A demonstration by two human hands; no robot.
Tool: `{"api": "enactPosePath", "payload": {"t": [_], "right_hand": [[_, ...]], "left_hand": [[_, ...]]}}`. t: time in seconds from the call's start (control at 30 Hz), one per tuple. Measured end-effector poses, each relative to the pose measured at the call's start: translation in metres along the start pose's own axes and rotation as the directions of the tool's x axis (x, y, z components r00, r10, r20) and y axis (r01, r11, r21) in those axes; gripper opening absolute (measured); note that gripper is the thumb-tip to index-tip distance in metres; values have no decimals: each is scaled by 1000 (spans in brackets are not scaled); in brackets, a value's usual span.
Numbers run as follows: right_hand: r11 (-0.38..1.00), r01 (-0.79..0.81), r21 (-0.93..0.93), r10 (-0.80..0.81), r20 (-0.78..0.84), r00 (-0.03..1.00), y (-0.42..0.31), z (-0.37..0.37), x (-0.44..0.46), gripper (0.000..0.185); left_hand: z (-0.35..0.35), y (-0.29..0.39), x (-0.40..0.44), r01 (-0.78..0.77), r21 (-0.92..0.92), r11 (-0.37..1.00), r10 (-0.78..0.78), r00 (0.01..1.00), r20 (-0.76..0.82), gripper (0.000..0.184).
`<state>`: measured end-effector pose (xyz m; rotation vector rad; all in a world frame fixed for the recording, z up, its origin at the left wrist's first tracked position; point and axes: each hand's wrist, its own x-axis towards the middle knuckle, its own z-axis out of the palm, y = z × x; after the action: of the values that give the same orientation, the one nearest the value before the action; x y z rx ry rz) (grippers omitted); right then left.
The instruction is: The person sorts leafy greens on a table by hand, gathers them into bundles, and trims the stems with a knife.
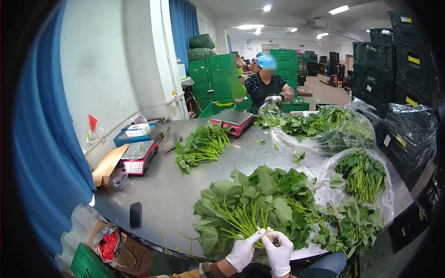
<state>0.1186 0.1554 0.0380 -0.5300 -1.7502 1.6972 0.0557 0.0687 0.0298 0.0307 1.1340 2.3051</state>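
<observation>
At the near edge of the metal table, a large pile of leafy greens [269, 194] with long pale-green stems spreads in front of me. My left hand [243, 251], in a white glove, is closed round the lower stems of a bunch [243, 215]. Also gloved in white, my right hand [278, 252] pinches at the stem ends, its fingertips close against the left ones. Part of what lies between the fingers is hidden. To the right, more leafy greens [364, 173] rest in an open clear plastic bag [389, 194].
Another bunch [204, 144] lies on the metal table [171, 194] near a red scale [234, 121]. A second scale [137, 157] and a phone [135, 215] are at left. Across the table, a co-worker [266, 85] handles bagged greens. Dark crates [375, 78] stack at right.
</observation>
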Motion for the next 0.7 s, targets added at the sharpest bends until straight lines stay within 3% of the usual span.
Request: {"api": "enactPosePath", "payload": {"t": [0.07, 0.27, 0.37, 0.47, 0.6, 0.63, 0.7], "right_hand": [[997, 68, -31, -68, 2, 998, 0, 0, 1, 8], [1000, 6, -17, -8, -75, 997, 0, 6, -5, 9], [979, 175, -102, -186, -111, 976, 2, 11, -7, 9], [943, 266, -198, -286, -77, 955, 2, 11, -8, 9], [870, 372, -324, -411, -59, 909, -1, 16, -14, 11], [872, 391, -294, -421, -44, 906, 8, 15, -15, 9], [946, 263, -189, -284, -93, 954, -6, 23, -22, 6]], "left_hand": [[2, -3, -2, -100, 53, 994, 101, 995, -21, 17], [9, 1, -10, -221, 98, 970, 225, 974, -32, 14], [9, 3, -10, -212, 89, 973, 216, 975, -46, 13], [-1, 0, -1, -97, 47, 994, 100, 993, -56, 13], [1, 8, -6, -112, 50, 992, 114, 993, -31, 11], [-2, 7, -5, -76, 90, 993, 79, 996, -29, 13], [2, 13, -9, 54, -1, 999, -54, 998, -39, 16]]}}
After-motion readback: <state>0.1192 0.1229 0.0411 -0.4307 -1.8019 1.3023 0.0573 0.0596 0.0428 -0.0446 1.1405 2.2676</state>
